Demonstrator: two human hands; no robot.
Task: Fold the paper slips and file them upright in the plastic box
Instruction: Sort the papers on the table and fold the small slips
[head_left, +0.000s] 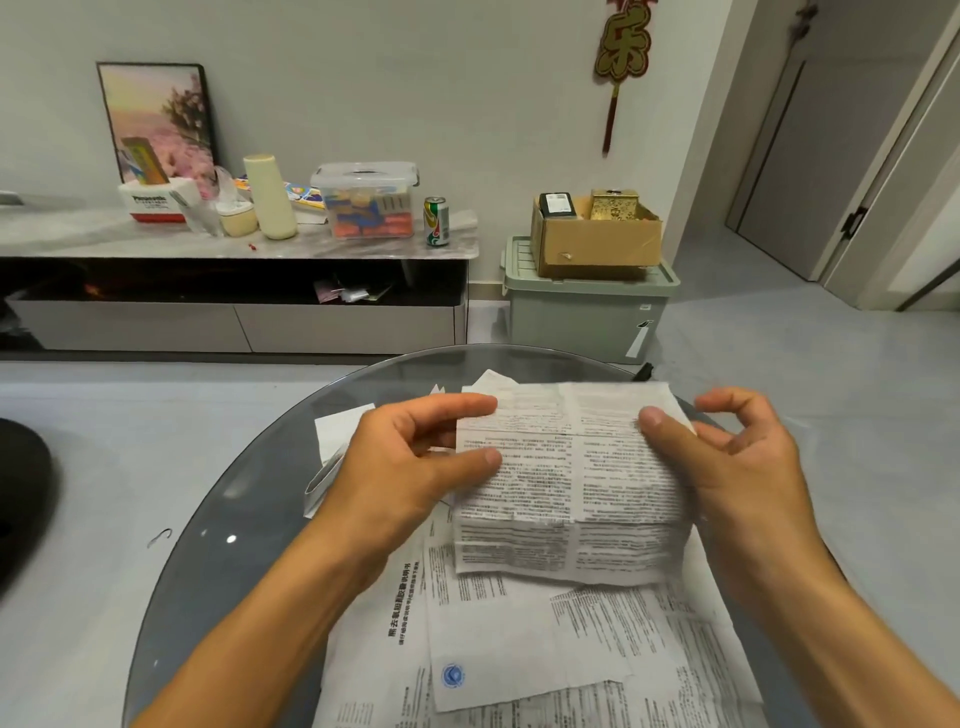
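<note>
I hold a printed paper slip (571, 478) above the round glass table (218, 519). It is creased into panels and its lower part bends toward me. My left hand (415, 462) pinches its left edge between thumb and forefinger. My right hand (737, 457) pinches its right edge with the thumb on top. Under the slip lie several more printed sheets (519, 649), overlapping flat on the table. A clear plastic box edge (324, 480) shows just left of my left hand, mostly hidden behind it.
Past the table stands a low cabinet (234, 249) with a clear lidded tub (366, 200), a can (436, 221) and a cream bottle (270, 197). A green storage bin (587, 306) with a cardboard box (597, 234) on top sits on the floor.
</note>
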